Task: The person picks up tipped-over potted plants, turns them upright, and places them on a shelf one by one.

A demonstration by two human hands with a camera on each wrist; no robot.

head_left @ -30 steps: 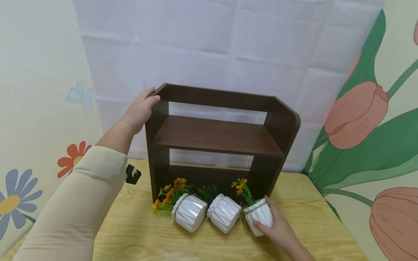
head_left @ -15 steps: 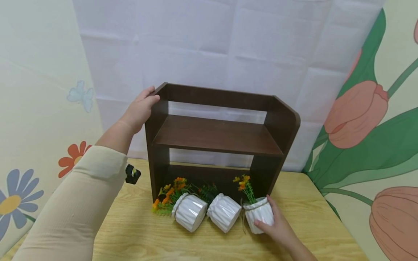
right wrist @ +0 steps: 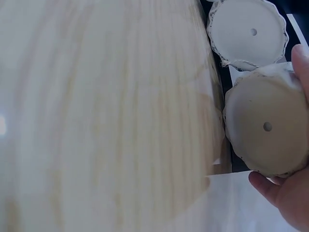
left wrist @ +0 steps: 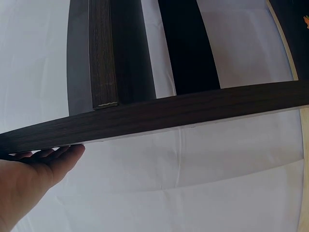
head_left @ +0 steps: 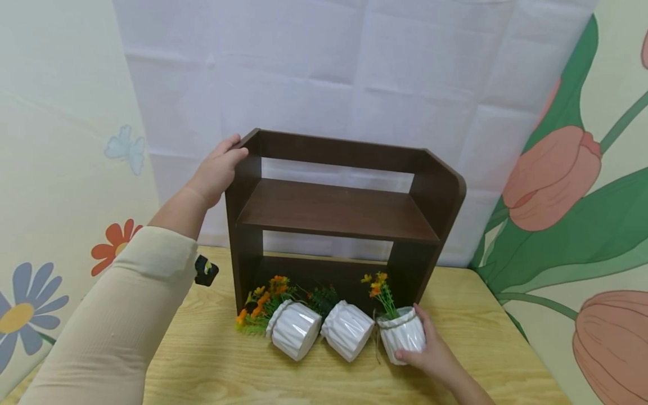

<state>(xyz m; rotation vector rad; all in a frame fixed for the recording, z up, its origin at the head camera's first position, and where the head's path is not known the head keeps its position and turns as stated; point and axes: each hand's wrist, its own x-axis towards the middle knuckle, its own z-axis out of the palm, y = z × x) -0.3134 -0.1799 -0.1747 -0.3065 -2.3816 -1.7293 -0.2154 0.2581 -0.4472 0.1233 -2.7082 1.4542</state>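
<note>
On the left, my left hand (head_left: 212, 174) grips the upper edge of the side panel of a dark brown two-tier shelf (head_left: 334, 208). In the left wrist view its fingers (left wrist: 70, 159) lie against that panel. My right hand (head_left: 432, 351) holds a white fluted flowerpot (head_left: 402, 337) between thumb and fingers, at the shelf's front right. Yellow-orange flowers (head_left: 378, 288) lean out of this pot, which is tilted slightly. The right wrist view shows the pot's round base (right wrist: 268, 125) with a small hole. Beside it lie two more white pots, the middle pot (head_left: 347, 331) and the left pot (head_left: 295, 330).
The shelf stands on a wood-grain table (head_left: 212, 360) before a white cloth (head_left: 324, 67). Orange flowers (head_left: 260, 301) from the left pot reach into the lower tier. A small black object (head_left: 205, 270) shows beside the left sleeve. Painted flower walls flank both sides.
The right-hand pot has turned slightly more upright, its base shifting a little right and its flowers tipping right. The left hand, shelf and other pots stay put.
</note>
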